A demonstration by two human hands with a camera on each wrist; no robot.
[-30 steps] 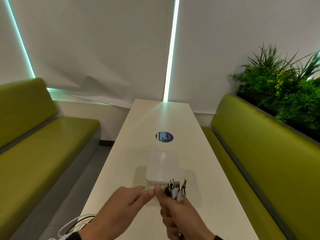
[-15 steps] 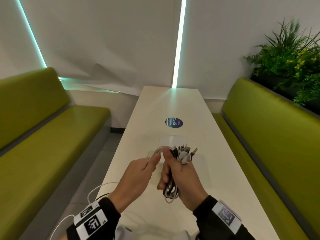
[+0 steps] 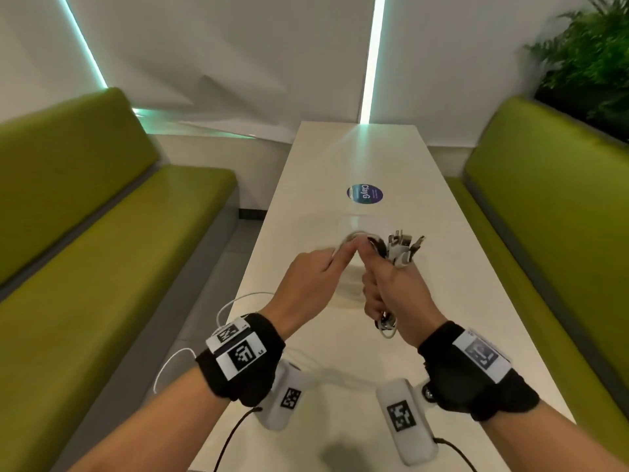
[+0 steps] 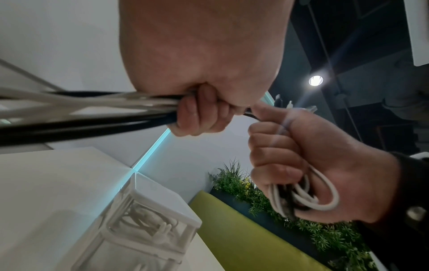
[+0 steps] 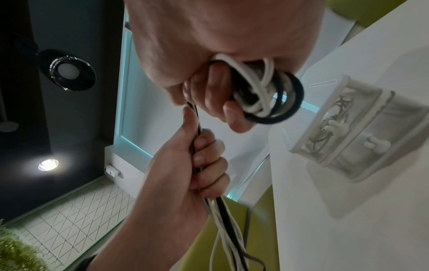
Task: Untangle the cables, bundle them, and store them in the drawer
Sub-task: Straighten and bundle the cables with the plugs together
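Observation:
My right hand (image 3: pixel 384 277) is fisted round a coiled bundle of white and black cables (image 3: pixel 401 250). The plugs stick up above the fist and the loops (image 5: pixel 267 95) hang below it. My left hand (image 3: pixel 323 264) touches the right one thumb to thumb and grips the loose strands (image 4: pixel 92 110), which trail back toward my left wrist. The small translucent white drawer unit (image 4: pixel 148 220) stands on the table, and cables show inside it (image 5: pixel 334 117). In the head view it is a blur behind my hands.
The long white table (image 3: pixel 459 318) carries a round blue sticker (image 3: pixel 365 194) farther out. Green benches (image 3: pixel 102 250) run along both sides, and plants (image 3: pixel 592 63) stand behind the right one. Loose white cable tails (image 3: pixel 235 301) hang off the table's left edge.
Both hands have moved forward over the table and now cover the drawer unit in the head view. The grips are the same. My wrists have come into view.

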